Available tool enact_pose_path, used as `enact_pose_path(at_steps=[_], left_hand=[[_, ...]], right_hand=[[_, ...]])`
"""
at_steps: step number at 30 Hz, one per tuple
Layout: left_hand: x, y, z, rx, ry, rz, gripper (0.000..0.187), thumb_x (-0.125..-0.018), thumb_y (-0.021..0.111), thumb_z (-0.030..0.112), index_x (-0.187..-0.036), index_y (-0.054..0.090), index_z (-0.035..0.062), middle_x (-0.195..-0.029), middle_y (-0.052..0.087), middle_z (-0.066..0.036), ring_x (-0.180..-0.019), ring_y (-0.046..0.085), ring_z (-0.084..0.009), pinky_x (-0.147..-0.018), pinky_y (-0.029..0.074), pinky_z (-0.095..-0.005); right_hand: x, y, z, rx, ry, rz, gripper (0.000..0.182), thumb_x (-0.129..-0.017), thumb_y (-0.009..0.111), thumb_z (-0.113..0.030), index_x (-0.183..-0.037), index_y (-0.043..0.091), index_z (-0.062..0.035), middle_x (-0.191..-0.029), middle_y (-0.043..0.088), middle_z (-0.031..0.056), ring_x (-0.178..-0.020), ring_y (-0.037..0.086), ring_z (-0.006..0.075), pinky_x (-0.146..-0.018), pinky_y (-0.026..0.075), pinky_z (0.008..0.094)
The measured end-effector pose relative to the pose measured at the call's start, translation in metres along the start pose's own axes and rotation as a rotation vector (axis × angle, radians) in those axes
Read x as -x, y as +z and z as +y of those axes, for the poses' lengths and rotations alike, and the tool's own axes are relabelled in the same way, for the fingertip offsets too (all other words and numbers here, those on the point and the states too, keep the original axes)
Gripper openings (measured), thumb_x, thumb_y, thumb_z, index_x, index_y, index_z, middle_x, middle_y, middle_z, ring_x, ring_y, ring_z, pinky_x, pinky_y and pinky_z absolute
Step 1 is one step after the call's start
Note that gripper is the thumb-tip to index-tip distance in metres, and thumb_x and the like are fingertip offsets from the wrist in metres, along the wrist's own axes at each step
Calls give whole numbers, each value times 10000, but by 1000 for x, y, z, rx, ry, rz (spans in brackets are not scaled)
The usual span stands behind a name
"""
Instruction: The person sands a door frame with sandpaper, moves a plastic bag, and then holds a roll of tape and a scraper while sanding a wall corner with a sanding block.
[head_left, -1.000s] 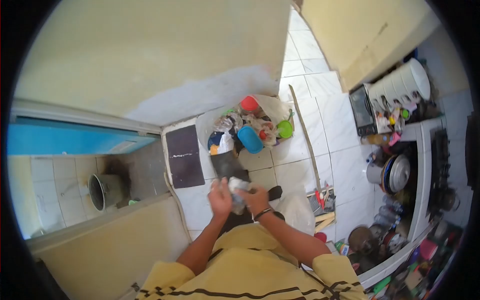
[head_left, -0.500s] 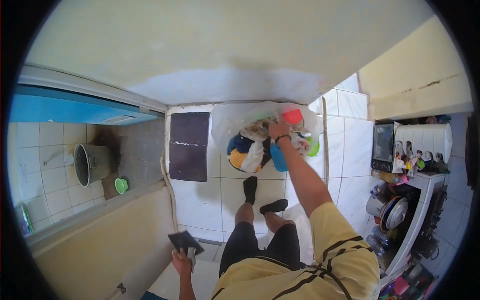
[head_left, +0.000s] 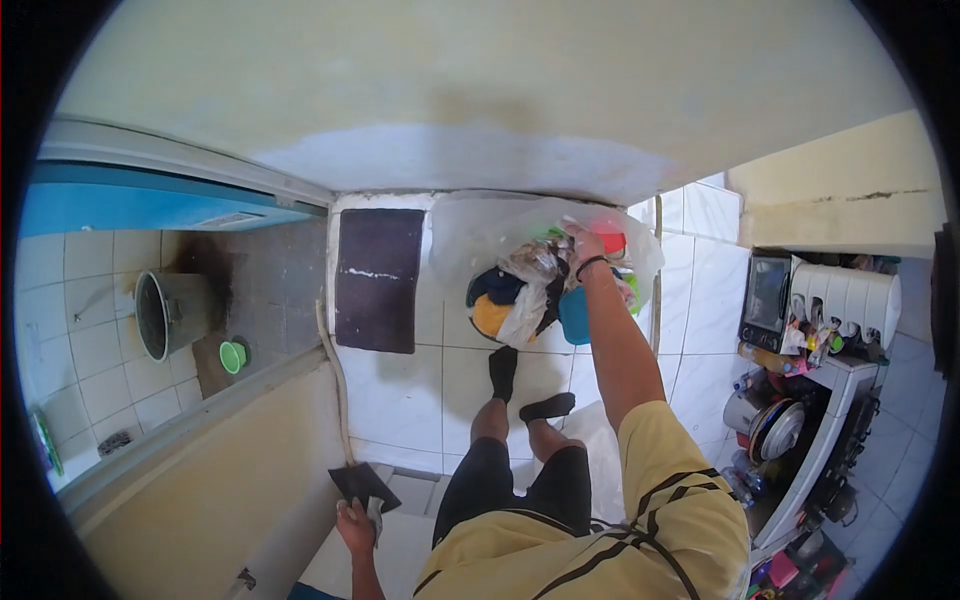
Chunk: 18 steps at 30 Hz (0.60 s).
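Observation:
My right hand (head_left: pixel 586 244) reaches into a large translucent plastic bag (head_left: pixel 462 222) spread on the floor, its fingers closed among crumpled plastic; what they grip cannot be made out. Right beside the fingers is a red plastic piece (head_left: pixel 609 236). Below my wrist lies a blue container (head_left: pixel 575 317). Crumpled clear plastic wrapping (head_left: pixel 532 263) and dark blue and yellow items (head_left: pixel 491 315) fill the left part of the pile, with a green item (head_left: pixel 630 283) at its right. Low on the left, my left hand (head_left: pixel 353 524) grips a dark flat square piece (head_left: pixel 364 484), with a grey cloth (head_left: pixel 376 517) hanging beside it.
A dark mat (head_left: pixel 380 280) lies left of the bag. Through the doorway at left are a grey bucket (head_left: pixel 180 312) and a green dipper (head_left: pixel 232 356). At right stand shelves with pots (head_left: pixel 775 425) and an oven (head_left: pixel 767 300). A pale bag (head_left: pixel 590 455) lies by my leg.
My right hand has shifted slightly up and right within the pile, toward the red piece. The clear wrapping is more exposed. My left hand has moved slightly left and down, still gripping the dark piece.

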<state>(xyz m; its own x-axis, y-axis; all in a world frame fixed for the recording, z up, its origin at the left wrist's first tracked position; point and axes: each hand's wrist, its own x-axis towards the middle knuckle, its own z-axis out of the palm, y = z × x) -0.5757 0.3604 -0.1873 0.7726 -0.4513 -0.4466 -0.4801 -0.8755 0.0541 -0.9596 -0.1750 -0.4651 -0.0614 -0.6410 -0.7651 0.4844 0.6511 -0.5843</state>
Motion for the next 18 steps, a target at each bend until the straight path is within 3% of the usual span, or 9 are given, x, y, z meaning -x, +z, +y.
enact_pose_path(at_steps=[5, 6, 9, 18], left_hand=[[-22, 6, 10, 17, 99, 27, 511, -975, 552, 322, -1176, 581, -147, -1168, 598, -368, -1087, 578, -515, -962, 452, -503], [-23, 8, 12, 28, 114, 18, 506, -975, 549, 326, -1169, 584, -141, -1154, 603, -363, -1076, 583, -512, -951, 455, -505], [-24, 10, 26, 47, 137, -30, 494, -978, 539, 336, -1148, 591, -126, -1116, 620, -347, -1045, 598, -503, -918, 464, -513], [-24, 8, 34, 25, 165, -106, 474, -983, 525, 341, -1133, 592, -103, -1081, 629, -332, -1016, 603, -505, -893, 468, -522]], right_hand=[[61, -2, -20, 87, -12, -60, 250, -887, 691, -148, -1111, 686, -37, -961, 694, 54, -780, 626, 175, -641, 494, 332], [75, -3, -21, 57, -42, -65, 245, -878, 707, -140, -1097, 683, -32, -901, 696, 53, -707, 619, 169, -575, 458, 294], [104, -20, -14, 32, -79, -16, 246, -868, 717, -123, -1097, 684, -38, -893, 702, 52, -699, 622, 166, -546, 430, 279], [176, -81, 2, 368, -90, 22, 314, -867, 712, -120, -1135, 669, 38, -1022, 734, 106, -700, 644, 154, -569, 451, 262]])
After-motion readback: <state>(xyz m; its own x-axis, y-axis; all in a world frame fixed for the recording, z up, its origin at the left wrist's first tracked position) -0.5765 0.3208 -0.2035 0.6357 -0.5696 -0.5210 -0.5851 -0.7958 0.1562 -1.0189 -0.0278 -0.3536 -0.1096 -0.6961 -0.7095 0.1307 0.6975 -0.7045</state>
